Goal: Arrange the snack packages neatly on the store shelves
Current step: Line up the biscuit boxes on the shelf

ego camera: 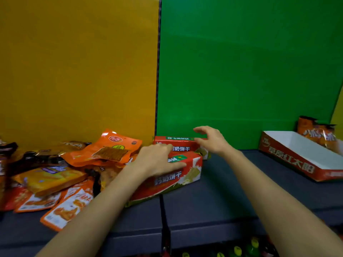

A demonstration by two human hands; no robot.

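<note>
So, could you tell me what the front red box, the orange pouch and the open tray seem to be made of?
The front box looks like glossy printed cardboard: crisp folded edges. The pouch looks like shiny plastic film: crinkles, clear window. The tray seems cardboard too, printed outside, plain matte white inside.

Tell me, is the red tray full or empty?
Mostly empty: the red tray shows a bare white inside; whether the orange packets at its far end sit inside, cannot tell.
</note>
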